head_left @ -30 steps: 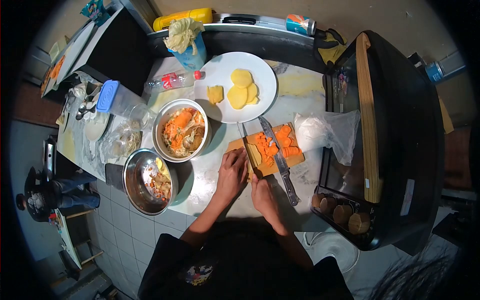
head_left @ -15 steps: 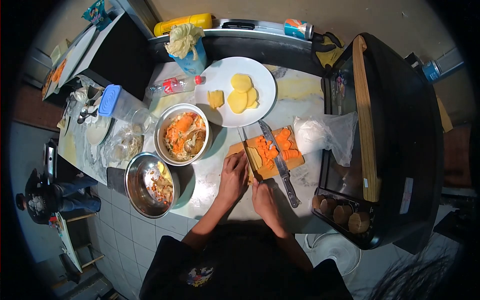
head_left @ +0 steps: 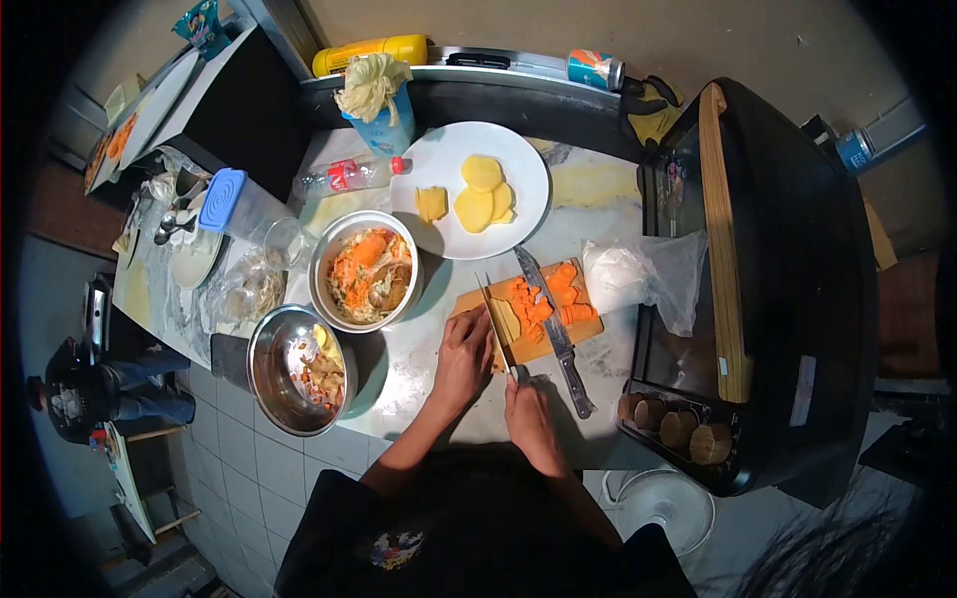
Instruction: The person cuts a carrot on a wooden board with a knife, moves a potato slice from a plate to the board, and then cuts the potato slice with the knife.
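Observation:
My right hand (head_left: 530,419) is closed around the handle of a kitchen knife (head_left: 495,324), whose narrow blade points away from me across the left part of a wooden cutting board (head_left: 538,347). Left of that blade, my left hand (head_left: 465,357) presses its bent fingers onto the board; whatever lies under them is hidden. Pale yellow potato pieces (head_left: 508,320) show just right of the blade. Diced carrot (head_left: 529,305) and carrot slices (head_left: 566,284) cover the board's right side. A second, larger knife (head_left: 560,344) rests across the board among the carrots, untouched.
Behind the board stands a white plate (head_left: 419,221) with potato slices (head_left: 480,194). To the left are a white pot (head_left: 321,289) of shredded vegetables and a steel bowl (head_left: 261,394) of peelings. A plastic bag of white powder (head_left: 613,274) and a black oven (head_left: 797,299) flank the right.
The right hand and its knife handle have drawn slightly toward me. The left hand stays nearly in place on the board. The whole view has shifted a little.

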